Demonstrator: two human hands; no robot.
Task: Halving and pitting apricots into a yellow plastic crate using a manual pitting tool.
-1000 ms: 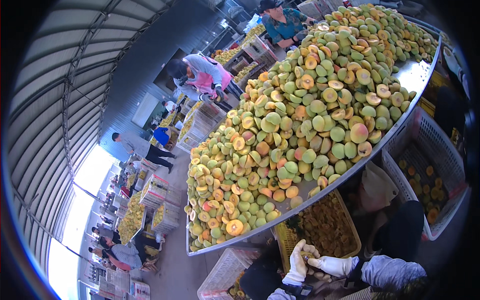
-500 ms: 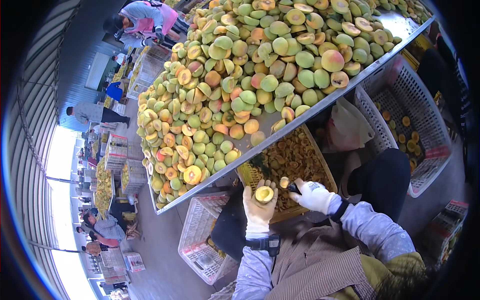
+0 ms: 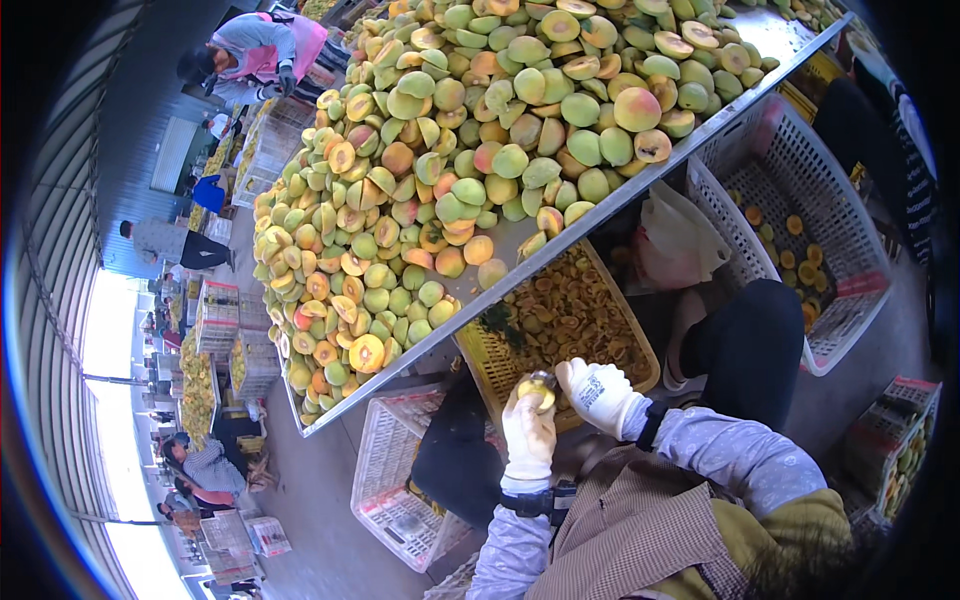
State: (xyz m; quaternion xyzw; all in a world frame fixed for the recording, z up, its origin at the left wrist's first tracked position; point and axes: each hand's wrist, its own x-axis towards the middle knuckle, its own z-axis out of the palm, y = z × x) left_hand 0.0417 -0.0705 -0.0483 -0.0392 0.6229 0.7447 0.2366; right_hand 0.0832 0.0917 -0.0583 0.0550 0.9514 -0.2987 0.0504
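Observation:
My left hand (image 3: 528, 438), in a white glove, is closed round a halved peach (image 3: 536, 396) with yellow flesh. The gloved right hand (image 3: 600, 396) is close beside it, its fingers wrapped round a small dark-handled pitting tool (image 3: 543, 379). The tool's working end lies over the cut face of the fruit; its exact shape is hidden. Below both hands sits a yellow crate (image 3: 640, 340) filled with brownish-orange pits and scraps (image 3: 575, 310). A large heap of halved green and yellow peaches (image 3: 440, 170) covers the metal-edged table (image 3: 510, 280) ahead.
White plastic baskets stand on either side of me, one at the left (image 3: 385, 500) and one at the right (image 3: 838, 200) with some fruit halves. A pale plastic bag (image 3: 680, 235) hangs by the table edge. Other people work at the left, one in a pink apron (image 3: 290, 50).
My hands have come together. The right hand has moved left, bringing the tool onto the peach half, which has tilted in my left hand. The view has shifted slightly.

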